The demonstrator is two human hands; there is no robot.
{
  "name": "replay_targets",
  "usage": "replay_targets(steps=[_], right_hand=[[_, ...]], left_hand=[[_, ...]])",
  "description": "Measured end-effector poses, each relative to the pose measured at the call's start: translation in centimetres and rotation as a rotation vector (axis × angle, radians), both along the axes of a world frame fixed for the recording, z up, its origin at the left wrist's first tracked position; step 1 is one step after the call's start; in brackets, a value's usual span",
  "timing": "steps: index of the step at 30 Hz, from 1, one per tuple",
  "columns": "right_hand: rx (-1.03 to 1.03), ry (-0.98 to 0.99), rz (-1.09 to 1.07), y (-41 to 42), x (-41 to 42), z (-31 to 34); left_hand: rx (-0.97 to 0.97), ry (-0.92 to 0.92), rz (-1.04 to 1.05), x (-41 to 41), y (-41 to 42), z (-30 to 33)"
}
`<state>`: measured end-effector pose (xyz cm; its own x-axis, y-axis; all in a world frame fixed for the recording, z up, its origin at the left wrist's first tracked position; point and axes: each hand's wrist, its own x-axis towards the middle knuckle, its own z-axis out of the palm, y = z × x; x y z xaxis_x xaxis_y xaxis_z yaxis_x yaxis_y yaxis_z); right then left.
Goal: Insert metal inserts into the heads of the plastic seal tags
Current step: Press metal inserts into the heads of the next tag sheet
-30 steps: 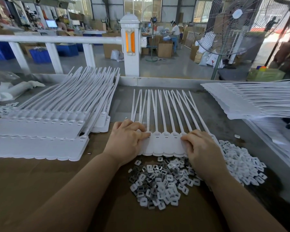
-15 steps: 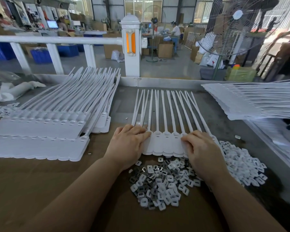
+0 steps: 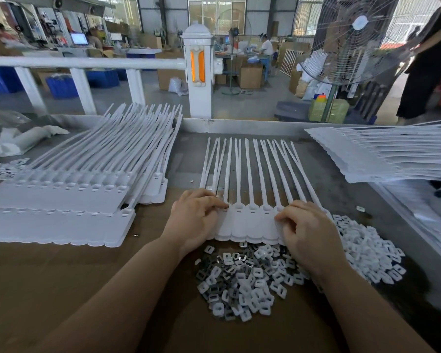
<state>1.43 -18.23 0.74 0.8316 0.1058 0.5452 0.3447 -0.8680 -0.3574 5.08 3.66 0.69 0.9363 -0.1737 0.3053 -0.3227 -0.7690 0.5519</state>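
Note:
A strip of joined white plastic seal tags point(image 3: 250, 225) lies flat in front of me, its long tails pointing away. My left hand point(image 3: 196, 220) covers the strip's left end, curled fingertips on the tag heads. My right hand point(image 3: 308, 233) holds the right end with bent fingers; both thumbs are hidden. Just below the strip lies a heap of small metal inserts mixed with white pieces point(image 3: 242, 278).
Stacks of tag strips point(image 3: 69, 197) fill the left of the table, and another stack point(image 3: 392, 154) lies at the right. A pile of small white plastic pieces point(image 3: 364, 248) sits right of my right hand. A white railing point(image 3: 87, 62) and a standing fan point(image 3: 351, 42) stand beyond.
The strip and its tails have shifted slightly to the right under my hands. Both hands stay on its ends.

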Motion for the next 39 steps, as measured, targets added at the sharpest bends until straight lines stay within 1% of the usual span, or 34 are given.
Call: replay_targets(steps=[4,6,16,18,20,22,25,28,31,35,39], right_hand=[[0.008,-0.006,0.003,0.1,-0.1,0.1],[0.012,-0.011,0.005,0.1,-0.2,0.1],[-0.008,-0.03,0.004,0.1,-0.2,0.1],[-0.006,-0.033,0.003,0.1,-0.2,0.0],[-0.005,-0.039,0.004,0.1,-0.2,0.0],[-0.005,-0.043,0.005,0.1,-0.1,0.0],[-0.012,-0.039,-0.001,0.1,-0.1,-0.1],[-0.02,-0.033,-0.009,0.1,0.0,-0.1],[-0.026,-0.033,-0.007,0.0,0.0,-0.1],[-0.022,-0.051,-0.002,0.1,-0.2,-0.1],[-0.031,-0.054,-0.006,0.1,-0.1,-0.1]], left_hand=[[-0.073,-0.012,0.064,-0.1,-0.6,0.1],[-0.079,-0.017,0.063,-0.2,-0.7,0.0],[0.021,-0.077,0.043,-0.5,-0.8,-0.7],[0.027,-0.118,0.046,-0.7,-0.7,-0.6],[0.044,-0.204,0.047,-1.2,-0.8,-0.5],[0.052,-0.242,-0.008,-1.7,-0.8,-0.2],[0.042,-0.134,-0.161,-2.3,-0.9,0.3],[0.002,-0.125,-0.258,-2.7,-1.2,0.6],[0.026,-0.118,-0.349,-2.8,-1.6,0.7],[0.072,-0.044,-0.424,-3.0,-2.0,0.7],[0.076,-0.008,-0.447,-3.0,-2.1,0.7]])
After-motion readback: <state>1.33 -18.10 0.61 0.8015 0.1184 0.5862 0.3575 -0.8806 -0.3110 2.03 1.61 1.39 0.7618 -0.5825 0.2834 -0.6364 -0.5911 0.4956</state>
